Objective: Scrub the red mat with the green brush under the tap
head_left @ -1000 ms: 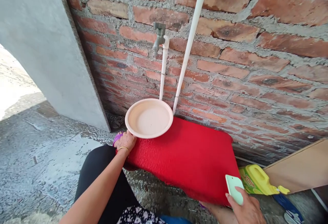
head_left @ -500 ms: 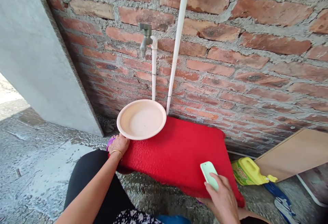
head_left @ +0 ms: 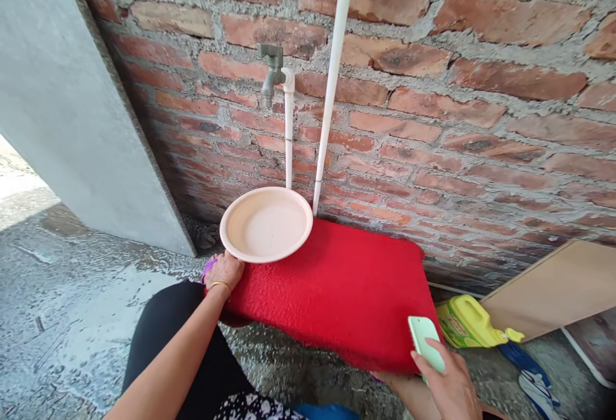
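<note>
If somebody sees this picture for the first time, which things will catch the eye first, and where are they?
The bright red mat lies on the wet ground against the brick wall. At its left end, under the tap, the left hand holds a pale round plate by its near rim. At lower right, the right hand holds a mint-green brush at the mat's edge.
</note>
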`<action>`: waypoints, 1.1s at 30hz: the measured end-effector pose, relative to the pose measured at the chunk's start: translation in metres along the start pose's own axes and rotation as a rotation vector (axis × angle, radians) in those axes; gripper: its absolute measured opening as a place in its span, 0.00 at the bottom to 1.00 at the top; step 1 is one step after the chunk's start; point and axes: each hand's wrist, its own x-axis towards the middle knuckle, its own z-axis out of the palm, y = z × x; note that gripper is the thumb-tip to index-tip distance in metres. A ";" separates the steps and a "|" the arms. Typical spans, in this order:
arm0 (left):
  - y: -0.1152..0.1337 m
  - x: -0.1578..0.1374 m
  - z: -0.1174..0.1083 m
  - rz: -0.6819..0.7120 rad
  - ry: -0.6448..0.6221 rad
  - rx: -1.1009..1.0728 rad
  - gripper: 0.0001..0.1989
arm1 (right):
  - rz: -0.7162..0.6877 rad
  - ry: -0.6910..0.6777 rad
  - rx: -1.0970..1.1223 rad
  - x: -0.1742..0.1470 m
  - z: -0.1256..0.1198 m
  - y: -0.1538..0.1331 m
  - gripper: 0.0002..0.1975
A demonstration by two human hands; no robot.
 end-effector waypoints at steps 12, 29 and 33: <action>0.004 -0.002 0.002 0.000 0.009 -0.008 0.29 | -0.466 -0.150 -0.023 -0.024 0.061 -0.110 0.20; -0.002 0.003 0.009 0.025 0.039 -0.017 0.26 | -0.501 -0.218 -0.107 0.010 0.076 -0.147 0.17; -0.002 0.002 0.009 0.026 0.028 -0.023 0.28 | -0.207 -0.069 -0.077 0.052 0.024 -0.075 0.23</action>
